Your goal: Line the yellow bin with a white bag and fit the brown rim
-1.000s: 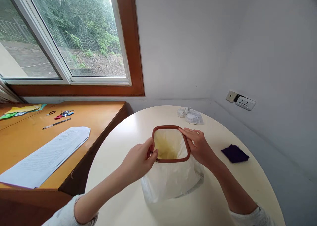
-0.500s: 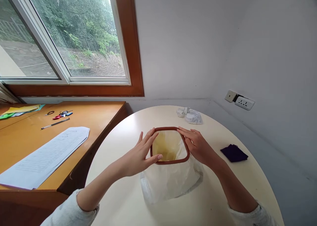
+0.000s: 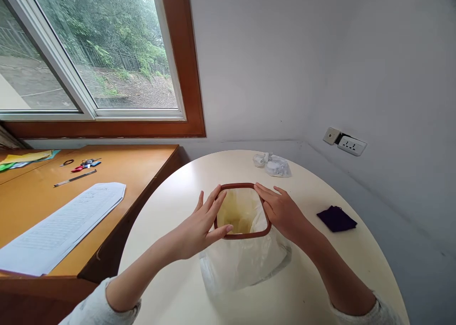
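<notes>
A small trash bin with a reddish-brown rim ring point(image 3: 245, 236) stands upright on the round table. Its inside looks yellowish. A translucent plastic bag point(image 3: 242, 263) lines it, the loose edge hanging outside over the near side. My left hand point(image 3: 203, 223) lies on the ring's left side, fingers spread and thumb over the near left corner. On the opposite side, my right hand point(image 3: 281, 213) rests with its fingers stretched along the ring toward the far right corner. Both palms face the bin, and neither hand is closed around anything.
Near the far edge of the cream round table point(image 3: 171, 268) lies a clear plastic bundle point(image 3: 278, 166). A dark purple cloth point(image 3: 337, 219) is at right. The wooden desk point(image 3: 142, 173) at left bears papers point(image 3: 67, 225), a pen point(image 3: 75, 178) and keys point(image 3: 87, 164).
The view has shifted slightly. My right hand's fingers lie a little flatter along the ring; my left hand keeps nearly the same place. The bag inside the bin sits slightly differently.
</notes>
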A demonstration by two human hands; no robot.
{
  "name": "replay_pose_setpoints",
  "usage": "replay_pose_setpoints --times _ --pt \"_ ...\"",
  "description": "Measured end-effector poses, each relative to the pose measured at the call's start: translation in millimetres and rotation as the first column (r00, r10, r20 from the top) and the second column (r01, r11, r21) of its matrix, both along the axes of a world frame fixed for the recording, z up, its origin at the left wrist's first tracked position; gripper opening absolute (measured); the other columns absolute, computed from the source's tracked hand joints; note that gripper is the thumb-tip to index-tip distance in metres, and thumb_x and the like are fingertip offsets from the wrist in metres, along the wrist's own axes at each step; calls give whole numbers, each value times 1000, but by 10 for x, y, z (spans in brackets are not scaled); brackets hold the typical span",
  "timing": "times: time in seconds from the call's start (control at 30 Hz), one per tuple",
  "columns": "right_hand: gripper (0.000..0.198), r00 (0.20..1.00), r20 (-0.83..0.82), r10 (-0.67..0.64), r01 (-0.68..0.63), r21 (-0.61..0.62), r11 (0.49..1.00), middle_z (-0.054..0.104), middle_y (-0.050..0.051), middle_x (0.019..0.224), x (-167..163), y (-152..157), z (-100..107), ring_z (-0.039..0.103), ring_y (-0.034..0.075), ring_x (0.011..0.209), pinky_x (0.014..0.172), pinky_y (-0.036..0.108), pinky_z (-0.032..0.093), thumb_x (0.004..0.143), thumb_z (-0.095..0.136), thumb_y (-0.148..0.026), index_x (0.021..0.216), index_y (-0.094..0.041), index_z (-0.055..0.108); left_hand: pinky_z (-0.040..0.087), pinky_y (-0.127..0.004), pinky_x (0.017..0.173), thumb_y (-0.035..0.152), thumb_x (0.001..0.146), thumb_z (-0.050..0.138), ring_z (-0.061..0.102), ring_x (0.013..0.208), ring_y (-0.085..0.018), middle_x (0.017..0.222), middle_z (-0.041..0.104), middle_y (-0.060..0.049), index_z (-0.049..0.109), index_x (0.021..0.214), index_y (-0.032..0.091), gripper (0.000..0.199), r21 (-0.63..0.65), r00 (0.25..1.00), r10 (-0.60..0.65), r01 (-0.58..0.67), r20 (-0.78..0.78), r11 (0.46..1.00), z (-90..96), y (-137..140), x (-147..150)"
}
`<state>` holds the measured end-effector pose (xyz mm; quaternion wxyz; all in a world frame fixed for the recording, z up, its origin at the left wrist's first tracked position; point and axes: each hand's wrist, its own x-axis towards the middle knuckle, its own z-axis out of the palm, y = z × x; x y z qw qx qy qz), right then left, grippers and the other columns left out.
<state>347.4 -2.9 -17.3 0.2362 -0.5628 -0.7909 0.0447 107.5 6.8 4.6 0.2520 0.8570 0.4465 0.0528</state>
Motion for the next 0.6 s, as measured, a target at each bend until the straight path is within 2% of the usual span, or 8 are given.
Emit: replay_pose_setpoints --times 0.13,0.27,0.33,0.43,0.53,0.6 --pt "49 1000 -19 3 -3 -1 1000 46 8 133 18 22 -29 41 16 124 104 43 29 84 26 -9 129 -15 43 12 -57 106 58 86 29 -16 132 -36 149 -14 0 -5 141 31 70 30 999 -6 7 -38 1000 0 2 32" --pt "46 997 -76 -13 20 96 995 48 9 131 109 -26 -119 42 18 123 102 43 33 85 28 -12 128 -15 45 0 -56 107 52 89 25 -4 136 -30 150 -6 -1 11 140 32 57 124 993 -103 108 -53 986 88 22 -16" --pt "45 987 -144 -78 94 108 990 48 9 131 211 -105 -207 43 19 122 101 43 36 86 30 -16 128 -14 45 3 -56 107 48 91 22 -1 136 -28 150 2 1 23 137 36 47 127 988 -144 150 -55 981 158 45 -87" --pt "45 949 -237 -210 219 10 976 47 9 132 437 -269 -405 43 19 122 101 42 38 87 31 -21 129 -13 43 14 -56 106 42 92 24 4 136 -29 150 9 5 38 128 39 39 116 979 -191 199 -73 973 251 103 -207" --pt "45 912 -267 -313 305 -71 950 47 9 132 687 -450 -643 43 20 122 101 44 38 86 33 -22 129 -14 44 21 -54 105 39 89 37 15 135 -30 147 19 3 53 116 36 31 207 962 -260 272 -84 940 302 179 -285" --pt "45 891 -270 -365 349 -106 931 47 9 132 822 -568 -784 43 20 122 101 44 38 85 34 -23 128 -15 44 31 -46 101 38 86 45 26 130 -29 140 34 0 62 103 32 24 257 948 -311 316 -62 913 324 208 -289"
